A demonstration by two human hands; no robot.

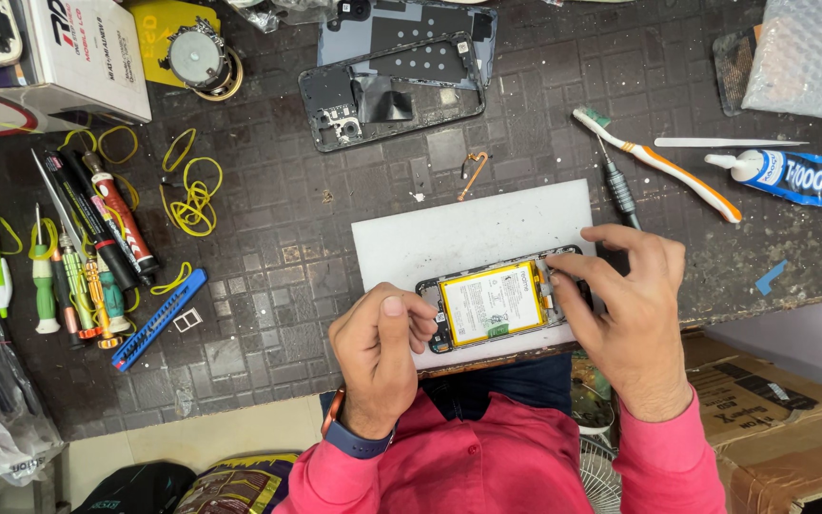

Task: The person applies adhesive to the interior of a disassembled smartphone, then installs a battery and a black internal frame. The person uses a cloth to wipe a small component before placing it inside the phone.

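Observation:
An opened phone with a yellow battery lies on a white mat near the bench's front edge. My left hand grips the phone's left end, fingers curled around it. My right hand rests on the phone's right end, thumb and forefinger pinching at the top right corner beside the battery. What is between those fingertips is hidden.
A black phone frame and a grey back cover lie at the back. A toothbrush, glue tube, tweezers and a small screwdriver are on the right. Screwdrivers, pens and yellow rubber bands lie left. A cardboard box sits lower right.

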